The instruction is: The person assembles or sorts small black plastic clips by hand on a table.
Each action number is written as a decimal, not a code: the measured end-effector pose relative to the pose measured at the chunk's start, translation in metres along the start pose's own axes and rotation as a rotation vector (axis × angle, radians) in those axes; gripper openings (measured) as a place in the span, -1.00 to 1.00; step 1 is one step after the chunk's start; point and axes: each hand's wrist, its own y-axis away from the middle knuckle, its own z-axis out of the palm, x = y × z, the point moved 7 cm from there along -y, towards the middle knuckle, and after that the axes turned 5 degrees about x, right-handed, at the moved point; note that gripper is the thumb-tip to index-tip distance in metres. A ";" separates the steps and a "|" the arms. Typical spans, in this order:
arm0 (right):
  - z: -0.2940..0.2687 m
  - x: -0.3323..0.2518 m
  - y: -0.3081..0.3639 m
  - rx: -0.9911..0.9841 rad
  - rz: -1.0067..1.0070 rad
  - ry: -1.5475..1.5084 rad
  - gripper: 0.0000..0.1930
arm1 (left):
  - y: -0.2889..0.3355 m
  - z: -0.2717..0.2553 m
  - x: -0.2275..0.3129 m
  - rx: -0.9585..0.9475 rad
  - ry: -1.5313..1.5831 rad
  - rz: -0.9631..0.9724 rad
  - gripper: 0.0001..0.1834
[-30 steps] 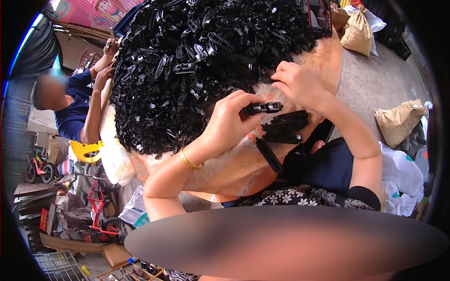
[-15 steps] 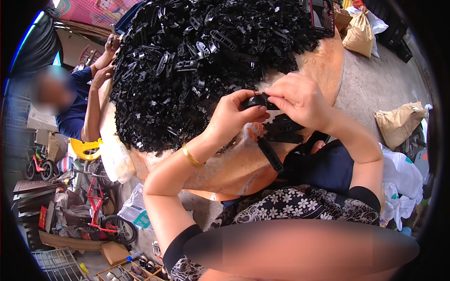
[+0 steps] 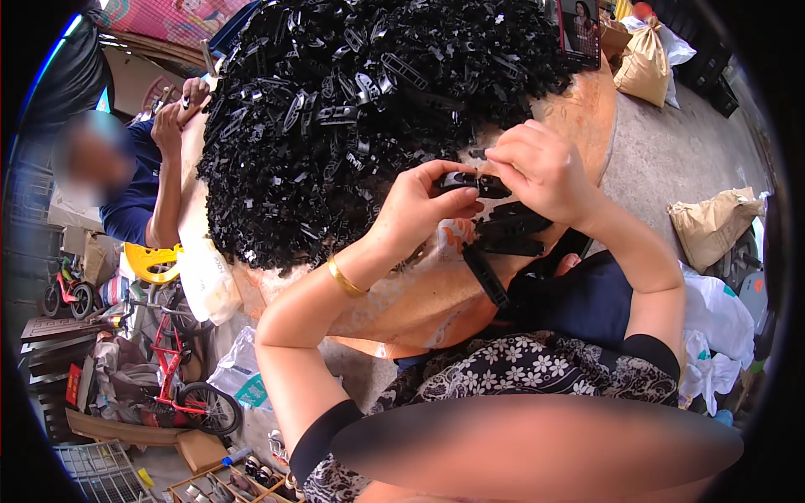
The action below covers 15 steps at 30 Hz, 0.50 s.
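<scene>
My left hand is closed round a glossy black plastic part, elongated, its far end pointing toward my right hand. My right hand is pinched just above and to the right of that part. At its fingertips shows a small black plastic piece, too small to make out well. Below my hands, several long black plastic parts lie at the table's near edge, and one of them slants toward my lap. A big heap of black plastic pieces rises just beyond my left hand.
The heap covers much of the round orange-brown table. A phone stands at its far right. Across the left side, another person's hands work at the table rim. A white bag hangs at the left edge; sacks rest on the right floor.
My right fingertips have drawn up and away from the part in my left hand, which has stayed nearly still. The other person's hands have come together at the table rim.
</scene>
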 end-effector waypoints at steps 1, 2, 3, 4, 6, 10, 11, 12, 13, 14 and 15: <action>-0.002 0.002 0.000 0.025 0.030 -0.091 -0.89 | 0.000 0.000 -0.001 -0.003 0.008 -0.014 -0.68; -0.002 0.000 -0.001 0.025 0.031 -0.092 -0.89 | 0.000 0.000 -0.001 -0.003 0.007 -0.014 -0.68; -0.003 -0.003 -0.002 0.028 0.037 -0.165 -0.89 | -0.001 0.000 0.000 -0.004 0.003 -0.013 -0.68; -0.004 -0.005 -0.003 0.031 0.043 -0.238 -0.89 | -0.001 0.000 0.000 -0.004 -0.002 -0.011 -0.68; -0.002 -0.009 -0.002 0.010 0.040 -0.234 -0.89 | 0.000 -0.001 0.000 -0.001 -0.004 -0.012 -0.68; -0.002 -0.009 -0.001 -0.019 0.042 -0.232 -0.91 | -0.001 0.000 0.001 -0.010 0.078 0.035 -0.70; -0.003 -0.010 -0.001 -0.018 0.042 -0.232 -0.91 | -0.001 -0.001 0.001 -0.011 0.077 0.035 -0.70; 0.000 -0.001 0.002 -0.036 0.234 -0.396 -0.92 | -0.001 -0.001 0.001 -0.021 0.144 0.048 -0.71; 0.004 0.007 0.006 -0.054 0.426 -0.559 -0.93 | -0.001 -0.001 0.001 -0.031 0.211 0.061 -0.71; 0.004 0.005 0.007 -0.054 0.426 -0.559 -0.93 | -0.001 -0.001 0.000 -0.030 0.211 0.060 -0.71; 0.005 0.007 0.010 -0.031 0.509 -0.623 -0.93 | -0.001 -0.002 -0.001 -0.035 0.216 0.064 -0.71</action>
